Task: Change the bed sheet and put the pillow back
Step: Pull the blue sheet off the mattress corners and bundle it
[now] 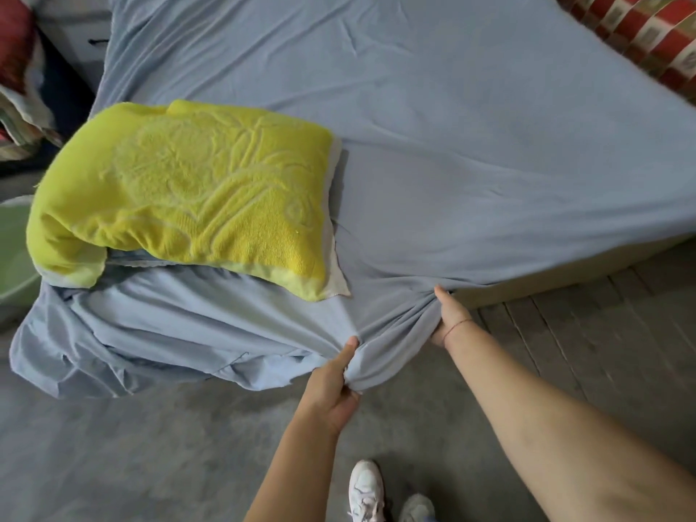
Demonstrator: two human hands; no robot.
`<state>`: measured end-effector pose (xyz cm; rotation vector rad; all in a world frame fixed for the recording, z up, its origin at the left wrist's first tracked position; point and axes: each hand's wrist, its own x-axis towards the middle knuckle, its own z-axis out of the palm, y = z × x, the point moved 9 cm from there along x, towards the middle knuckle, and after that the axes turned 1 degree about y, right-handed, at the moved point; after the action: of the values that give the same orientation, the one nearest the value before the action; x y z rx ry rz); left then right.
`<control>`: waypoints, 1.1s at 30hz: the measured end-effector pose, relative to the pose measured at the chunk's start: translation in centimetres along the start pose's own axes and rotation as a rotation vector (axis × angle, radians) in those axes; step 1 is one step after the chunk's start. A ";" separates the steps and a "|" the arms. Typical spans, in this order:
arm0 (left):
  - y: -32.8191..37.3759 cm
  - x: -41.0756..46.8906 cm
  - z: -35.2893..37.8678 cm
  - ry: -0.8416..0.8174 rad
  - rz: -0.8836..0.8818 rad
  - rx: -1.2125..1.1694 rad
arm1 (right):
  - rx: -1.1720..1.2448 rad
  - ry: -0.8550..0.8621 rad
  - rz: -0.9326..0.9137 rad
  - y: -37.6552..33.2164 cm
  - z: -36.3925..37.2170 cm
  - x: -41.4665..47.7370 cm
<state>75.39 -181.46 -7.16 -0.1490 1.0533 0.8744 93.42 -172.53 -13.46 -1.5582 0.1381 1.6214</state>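
A light blue sheet (452, 145) covers the bed (565, 273), lying fairly smooth with shallow creases over the far part. At the near corner it is bunched and hangs loose in folds down toward the grey floor (150, 446).

Both hands hold the sheet at this near edge. The left hand (333, 389) grasps a gathered wad of fabric, with the thumb lying up along the cloth and the fingers curled under it. The right hand (452, 314), just to the right and a little farther off, clutches the sheet where it pulls into tight pleats at the mattress edge. Its thumb points up and its fingers are hidden in the folds. A thin red thread (457, 325) circles the right wrist.

A yellow-green pillow (188, 190) with a raised pattern lies on the sheet near the bed's left side. Its near corner reaches toward the bunched cloth, apart from both hands.

A red checked blanket (640, 32) lies past the bed's far right edge. A pale green tub (13, 254) stands at the left. Wooden planks (583, 333) run beside the bed on the right. White shoes (367, 487) show at the bottom.
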 end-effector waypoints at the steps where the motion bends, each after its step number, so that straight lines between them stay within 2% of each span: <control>1: 0.1 0.1 -0.1 -0.001 -0.004 0.006 | -0.035 0.050 -0.023 -0.1 -0.5 0.3; 5: -0.1 0.6 -0.5 0.013 -0.006 -0.010 | -0.186 0.156 -0.176 -0.9 -2.9 0.4; 8: -0.8 1.1 -0.1 0.034 0.028 0.000 | -0.244 0.131 -0.255 -1.0 -5.0 -1.1; 13: -3.1 1.4 4.0 -0.037 0.073 0.026 | -0.168 0.101 -0.335 -0.4 -9.5 -4.5; 18: -8.0 2.5 8.8 -0.044 0.019 0.081 | -0.165 0.032 -0.331 -0.6 -12.5 -9.2; 23: -13.7 2.5 14.1 -0.067 -0.134 0.071 | -0.347 -0.049 -0.349 -0.8 -15.2 -12.3; 27: -14.9 3.5 14.8 0.060 -0.020 0.086 | -0.414 -0.112 -0.309 -3.2 -16.8 -12.6; 30: -15.0 3.6 15.1 0.029 0.024 0.031 | -0.333 -0.172 -0.230 -6.2 -17.0 -10.4; 33: -15.2 3.1 14.5 0.004 0.016 0.057 | -0.165 -0.152 -0.127 -9.4 -16.4 -6.8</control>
<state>96.57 -182.57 -6.50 -0.0945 1.0836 0.8582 110.82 -179.99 -6.74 -1.5264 -0.1770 1.6770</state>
